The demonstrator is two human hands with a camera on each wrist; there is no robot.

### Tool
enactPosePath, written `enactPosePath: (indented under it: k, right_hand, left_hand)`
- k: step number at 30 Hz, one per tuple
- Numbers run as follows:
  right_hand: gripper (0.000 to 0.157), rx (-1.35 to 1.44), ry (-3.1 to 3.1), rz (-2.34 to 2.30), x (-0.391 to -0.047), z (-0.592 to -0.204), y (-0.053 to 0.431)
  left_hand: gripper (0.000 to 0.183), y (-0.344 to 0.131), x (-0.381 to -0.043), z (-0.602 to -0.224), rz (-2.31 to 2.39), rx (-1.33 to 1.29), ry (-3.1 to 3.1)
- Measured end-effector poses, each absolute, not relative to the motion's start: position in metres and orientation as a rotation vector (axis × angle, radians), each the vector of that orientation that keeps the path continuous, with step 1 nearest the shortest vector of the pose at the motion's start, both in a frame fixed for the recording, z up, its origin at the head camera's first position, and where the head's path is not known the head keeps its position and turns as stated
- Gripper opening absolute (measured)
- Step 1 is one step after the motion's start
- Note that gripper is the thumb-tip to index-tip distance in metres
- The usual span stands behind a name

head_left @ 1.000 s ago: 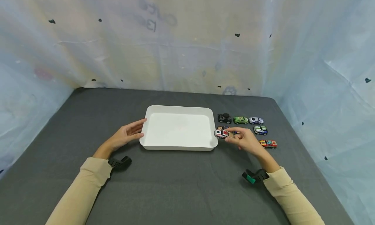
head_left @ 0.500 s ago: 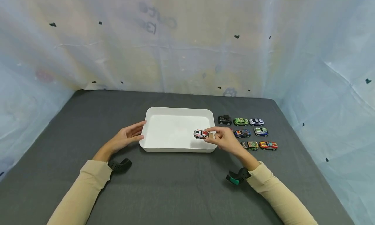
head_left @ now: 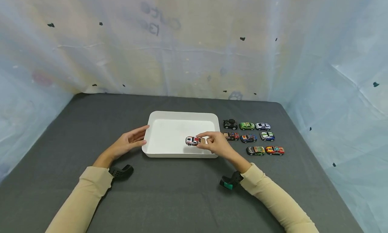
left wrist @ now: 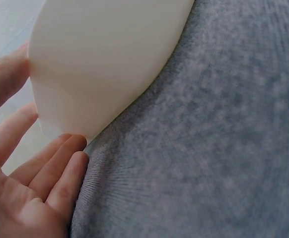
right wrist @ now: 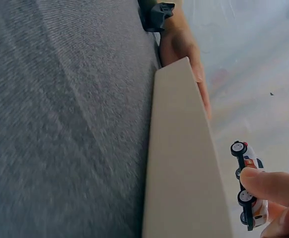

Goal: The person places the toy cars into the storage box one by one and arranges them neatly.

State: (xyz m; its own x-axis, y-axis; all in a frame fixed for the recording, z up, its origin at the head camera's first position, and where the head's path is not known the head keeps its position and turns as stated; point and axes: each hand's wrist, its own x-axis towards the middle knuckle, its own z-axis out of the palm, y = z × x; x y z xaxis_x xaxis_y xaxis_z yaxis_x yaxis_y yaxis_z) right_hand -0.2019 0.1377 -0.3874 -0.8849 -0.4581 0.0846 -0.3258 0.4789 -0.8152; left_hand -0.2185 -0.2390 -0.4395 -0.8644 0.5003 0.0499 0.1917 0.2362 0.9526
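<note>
A white toy car (head_left: 192, 141) with red and dark markings hangs over the white tray (head_left: 165, 135) in the head view. My right hand (head_left: 219, 144) pinches its rear part between thumb and fingers. The right wrist view shows the toy car (right wrist: 246, 186) above the tray's rim, its wheels apart from the tray. My left hand (head_left: 128, 141) touches the tray's left end with fairly straight, spread fingers. In the left wrist view, the fingertips (left wrist: 76, 142) rest against the tray's outer wall (left wrist: 105, 59).
To the right of the tray, several toy cars stand in rows on the grey cloth. Among them are a black car (head_left: 230, 124), a green car (head_left: 247, 126) and a red-yellow car (head_left: 275, 150). Pale sheeting (head_left: 188, 58) hangs behind the table.
My right hand has carried the white toy car leftward, from beside the tray's right edge to over its inside. The left hand stays against the tray. The toy cars behind the right hand now show.
</note>
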Motion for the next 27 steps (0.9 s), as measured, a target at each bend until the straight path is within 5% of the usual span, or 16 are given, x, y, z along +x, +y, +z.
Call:
enactPosePath:
  k: [27]
  right_hand:
    - [0.035, -0.713, 2.493, -1.247, -0.221, -0.399, 0.058]
  left_hand:
    - [0.061, -0.234, -0.219, -0.437, 1.574, 0.595, 2.365]
